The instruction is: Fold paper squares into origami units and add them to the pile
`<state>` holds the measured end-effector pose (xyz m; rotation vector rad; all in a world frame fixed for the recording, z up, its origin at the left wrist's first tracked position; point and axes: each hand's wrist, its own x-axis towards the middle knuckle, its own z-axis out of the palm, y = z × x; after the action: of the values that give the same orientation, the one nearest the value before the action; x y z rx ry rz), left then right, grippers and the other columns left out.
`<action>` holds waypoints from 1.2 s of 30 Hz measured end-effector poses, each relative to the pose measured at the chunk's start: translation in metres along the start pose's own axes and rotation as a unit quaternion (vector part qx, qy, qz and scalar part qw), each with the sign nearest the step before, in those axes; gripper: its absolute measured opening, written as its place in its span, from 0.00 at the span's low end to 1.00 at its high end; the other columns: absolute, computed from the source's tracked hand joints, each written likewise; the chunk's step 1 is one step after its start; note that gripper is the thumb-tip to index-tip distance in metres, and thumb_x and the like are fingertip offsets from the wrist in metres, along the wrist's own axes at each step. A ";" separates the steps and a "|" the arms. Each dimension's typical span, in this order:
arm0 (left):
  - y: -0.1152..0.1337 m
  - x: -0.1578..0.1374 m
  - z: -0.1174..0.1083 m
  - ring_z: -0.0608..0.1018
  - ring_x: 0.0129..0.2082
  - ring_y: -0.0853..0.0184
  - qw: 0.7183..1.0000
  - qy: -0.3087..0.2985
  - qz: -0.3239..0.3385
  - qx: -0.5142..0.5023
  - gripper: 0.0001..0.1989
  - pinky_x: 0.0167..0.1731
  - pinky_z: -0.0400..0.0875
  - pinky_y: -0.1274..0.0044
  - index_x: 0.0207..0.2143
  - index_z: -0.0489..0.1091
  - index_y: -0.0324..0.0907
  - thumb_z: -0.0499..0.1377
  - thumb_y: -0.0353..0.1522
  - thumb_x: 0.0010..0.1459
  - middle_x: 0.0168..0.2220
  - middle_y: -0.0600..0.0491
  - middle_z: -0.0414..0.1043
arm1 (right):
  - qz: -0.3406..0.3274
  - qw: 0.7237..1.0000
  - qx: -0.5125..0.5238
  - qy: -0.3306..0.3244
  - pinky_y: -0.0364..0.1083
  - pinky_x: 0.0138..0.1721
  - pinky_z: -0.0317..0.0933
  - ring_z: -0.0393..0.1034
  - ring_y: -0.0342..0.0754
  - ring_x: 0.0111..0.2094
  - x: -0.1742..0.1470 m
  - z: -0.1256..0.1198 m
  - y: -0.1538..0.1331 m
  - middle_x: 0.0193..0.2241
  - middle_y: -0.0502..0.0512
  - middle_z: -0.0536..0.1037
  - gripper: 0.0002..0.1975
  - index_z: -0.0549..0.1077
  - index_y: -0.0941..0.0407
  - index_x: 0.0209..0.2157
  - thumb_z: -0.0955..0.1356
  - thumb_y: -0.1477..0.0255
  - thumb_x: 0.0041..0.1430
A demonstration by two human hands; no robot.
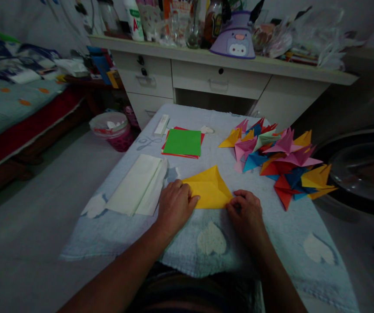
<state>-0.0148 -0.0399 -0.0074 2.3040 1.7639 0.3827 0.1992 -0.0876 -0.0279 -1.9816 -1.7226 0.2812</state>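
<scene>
A partly folded sheet of yellow origami paper (206, 188) lies on the cloth-covered table in front of me, its top coming to a peak. My left hand (178, 201) has its fingers curled over the paper's left end, thumb pressed on top. At the lower right corner, my right hand (246, 209) pinches the paper's edge between thumb and fingers. Beyond the yellow sheet sits a stack of square paper (183, 142), green on top with red beneath. Many folded paper cranes (281, 152) in pink, red, blue and yellow are heaped on the right.
A folded white paper sheet (136, 184) lies left of my left hand. Behind it is a small white box (161, 125). A desk with drawers (219, 71) stands beyond the table, a pink waste bin (118, 132) at left, and a round appliance door (366, 161) at right.
</scene>
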 end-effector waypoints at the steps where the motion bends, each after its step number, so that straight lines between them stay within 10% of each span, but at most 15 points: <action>1: 0.000 0.000 0.000 0.72 0.37 0.61 1.000 -0.002 0.000 0.000 0.11 0.39 0.65 0.70 0.27 0.68 0.42 0.61 0.39 0.56 0.33 0.50 0.68 | 0.000 1.000 -0.001 -0.001 0.57 0.48 0.59 0.65 0.56 0.45 0.000 0.000 0.000 0.44 0.59 0.73 0.06 0.75 0.55 0.26 0.66 0.70 0.54; 36: 0.000 0.001 -0.002 0.71 0.39 0.60 1.000 -0.019 0.004 0.005 0.10 0.41 0.64 0.70 0.29 0.67 0.42 0.60 0.39 0.58 0.35 0.50 0.69 | 0.010 1.000 0.004 -0.010 0.57 0.50 0.58 0.64 0.57 0.46 0.000 -0.001 -0.001 0.44 0.59 0.72 0.06 0.75 0.55 0.26 0.67 0.71 0.54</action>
<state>-0.0146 -0.0387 -0.0055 2.3105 1.7431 0.3288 0.1985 -0.0878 -0.0270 -1.9987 -1.7118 0.3142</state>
